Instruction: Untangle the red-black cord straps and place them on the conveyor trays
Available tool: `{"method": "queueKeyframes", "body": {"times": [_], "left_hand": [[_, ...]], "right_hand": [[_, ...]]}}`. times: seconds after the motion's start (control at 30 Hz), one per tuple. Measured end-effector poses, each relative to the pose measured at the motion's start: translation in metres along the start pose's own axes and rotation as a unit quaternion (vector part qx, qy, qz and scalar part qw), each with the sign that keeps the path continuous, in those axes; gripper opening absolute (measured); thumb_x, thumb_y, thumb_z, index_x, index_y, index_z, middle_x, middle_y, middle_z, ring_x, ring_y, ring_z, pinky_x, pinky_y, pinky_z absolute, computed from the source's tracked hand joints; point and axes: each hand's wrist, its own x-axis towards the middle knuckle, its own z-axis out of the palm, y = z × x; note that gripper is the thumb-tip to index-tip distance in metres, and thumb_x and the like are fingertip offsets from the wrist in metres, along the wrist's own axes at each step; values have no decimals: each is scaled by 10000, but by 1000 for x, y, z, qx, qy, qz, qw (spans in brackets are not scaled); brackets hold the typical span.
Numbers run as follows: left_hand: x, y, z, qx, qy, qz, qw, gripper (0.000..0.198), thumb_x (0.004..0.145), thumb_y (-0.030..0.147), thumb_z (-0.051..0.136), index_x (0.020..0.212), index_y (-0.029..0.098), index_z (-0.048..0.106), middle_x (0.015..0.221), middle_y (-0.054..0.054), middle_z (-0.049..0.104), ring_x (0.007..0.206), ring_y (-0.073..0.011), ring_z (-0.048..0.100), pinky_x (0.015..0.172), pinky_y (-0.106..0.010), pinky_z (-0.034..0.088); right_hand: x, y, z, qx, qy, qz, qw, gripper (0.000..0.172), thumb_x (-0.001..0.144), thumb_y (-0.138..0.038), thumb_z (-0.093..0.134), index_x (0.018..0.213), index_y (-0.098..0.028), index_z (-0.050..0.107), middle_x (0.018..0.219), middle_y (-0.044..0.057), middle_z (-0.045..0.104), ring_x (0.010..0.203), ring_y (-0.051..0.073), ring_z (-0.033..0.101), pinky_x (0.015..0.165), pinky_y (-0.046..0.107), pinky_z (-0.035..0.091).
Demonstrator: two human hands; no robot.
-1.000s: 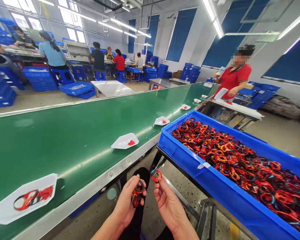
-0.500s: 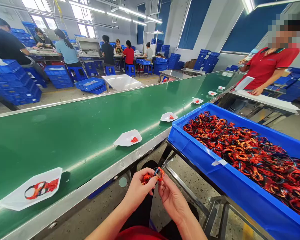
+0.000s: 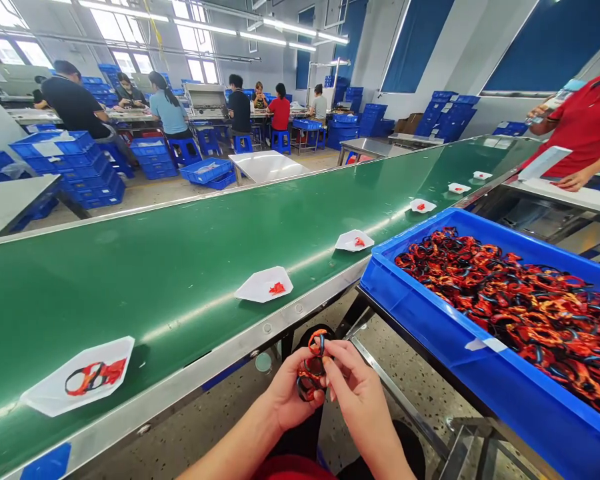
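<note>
Two linked red-and-black loops (image 3: 314,367) sit pinched between the left hand (image 3: 293,390) and right hand (image 3: 360,400), above the speckled floor (image 3: 395,380). To the right, one blue crate (image 3: 415,320) holds heaped loops (image 3: 510,307); to the left, six white trays (image 3: 263,283) lie on a green conveyor belt (image 3: 130,267).

Tangled red-and-black cord loops (image 3: 313,367)

A factory, with conveyor belt (image 3: 130,280) and stacked blue crates (image 3: 95,160).

Only one view, head-worn, facing forward and down: very near above the left hand (image 3: 293,390) and right hand (image 3: 363,393), with green conveyor belt (image 3: 145,287) at left, blue plastic crate (image 3: 410,313) at right.
</note>
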Motion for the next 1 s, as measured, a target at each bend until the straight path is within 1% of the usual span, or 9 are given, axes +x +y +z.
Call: {"method": "queueKeyframes", "body": {"times": [0.13, 0.37, 0.47, 0.57, 0.63, 0.77, 0.9, 0.97, 1.0], "left_hand": [[0, 3, -1, -31, -23, 10, 999, 183, 692, 260, 679, 679, 102, 587, 525, 8, 589, 410, -68, 519, 336, -141, 356], [-3, 6, 1, 0, -1, 81, 997, 214, 693, 302, 692, 731, 112, 601, 561, 10, 592, 428, -68, 519, 372, -156, 375], [-4, 2, 0, 83, -24, 185, 979, 191, 747, 324, 651, 778, 145, 593, 555, 22, 566, 444, -80, 511, 400, -175, 370], [-5, -3, -3, 172, -30, 270, 947, 161, 797, 316, 606, 795, 158, 574, 578, 14, 567, 477, -89, 517, 433, -186, 372], [-6, -3, -4, 185, -30, 271, 944, 176, 806, 329, 592, 802, 154, 568, 617, 3, 576, 502, -90, 523, 441, -186, 372], [-9, -5, 0, 172, -18, 216, 961, 244, 748, 351, 646, 900, 166, 598, 662, 12, 562, 542, -87, 512, 434, -180, 363], [-10, -18, -4, 241, 63, 175, 952, 502, 604, 423, 753, 1041, 226, 606, 731, 15, 594, 570, -93, 517, 414, -176, 351], [9, -13, -13, 297, 122, 137, 937, 620, 479, 466, 801, 1034, 266, 612, 746, 17, 618, 533, -116, 522, 344, -188, 289], [24, -9, -18, 313, 135, 123, 932, 600, 493, 513, 783, 1020, 281, 614, 795, 5, 643, 607, -148, 577, 357, -192, 325]], "right_hand": [[2, -3, 8, -31, 0, -12, 999, 285, 836, -339, 581, 1084, -231, 668, 1056, 66, 575, 866, 166, 604, 731, 236, 526], [11, 1, 15, -32, -12, 1, 999, 276, 840, -370, 571, 1046, -209, 660, 1050, 62, 573, 804, 144, 588, 646, 213, 518], [15, 6, 17, 23, -17, 33, 999, 259, 836, -418, 570, 915, -184, 650, 764, 6, 563, 592, 94, 509, 518, 196, 467], [21, 13, 19, 99, 2, 79, 992, 348, 831, -474, 557, 663, -170, 544, 521, -60, 399, 445, 65, 384, 426, 186, 401], [25, 18, 21, 158, 14, 111, 981, 400, 818, -513, 553, 617, -171, 497, 495, -71, 366, 407, 58, 348, 381, 181, 367], [22, 15, 23, 221, -4, 133, 966, 364, 798, -527, 564, 784, -166, 610, 540, -59, 424, 445, 77, 416, 390, 194, 408], [-13, -8, -7, 135, 55, 55, 988, 256, 802, -407, 601, 781, -160, 664, 700, 0, 567, 561, 93, 545, 517, 209, 485], [-38, -25, -43, 32, 157, -34, 987, 219, 832, -360, 577, 781, -180, 691, 848, 27, 606, 672, 105, 592, 627, 226, 510], [-55, -34, -66, -54, 230, -81, 968, 196, 842, -332, 570, 785, -196, 700, 896, 32, 610, 738, 116, 602, 683, 236, 510]]}}
